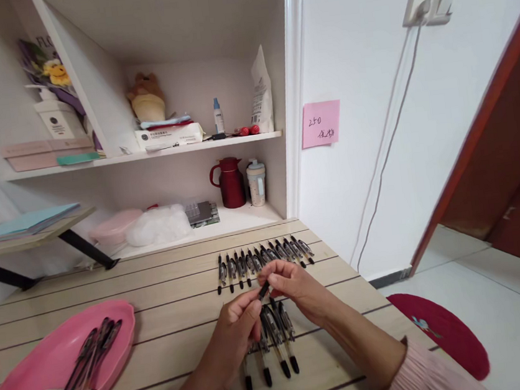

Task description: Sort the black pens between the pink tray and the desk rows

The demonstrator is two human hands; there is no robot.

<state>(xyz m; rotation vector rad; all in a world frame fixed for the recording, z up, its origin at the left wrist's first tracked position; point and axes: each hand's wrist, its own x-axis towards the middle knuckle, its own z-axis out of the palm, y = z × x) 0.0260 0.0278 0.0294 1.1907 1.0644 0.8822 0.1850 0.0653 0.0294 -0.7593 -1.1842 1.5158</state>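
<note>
Pen: short black section visible only, slim and dark, tilted with the upper end toward the right; the rest of the barrel is covered by fingers, so cap and tip cannot be told apart. Position: held just above the table, at mid-width, between the two rows of pens. Left hand: fingers curled in, thumb and forefinger pinched on the lower end of the Pen. Right hand: fingertips closed on the upper end, remaining fingers loosely bent above it. Both hands meet at the Pen, fingertips nearly touching. Far row of pens: about a dozen, lying side by side on the table beyond the hands, clear barrels with black ends and clips, fanned slightly to the right. Near row of pens: a few, lying under and just in front of the hands, black caps pointing toward the person, clear barrels showing dark refills. Pink tray: oval, at the left edge of the table, well apart from the hands, holding a loose bundle of dark pens lying lengthwise. Table surface is pale wood-grain with dark lines running across. Pink sleeves show at both wrists.
</note>
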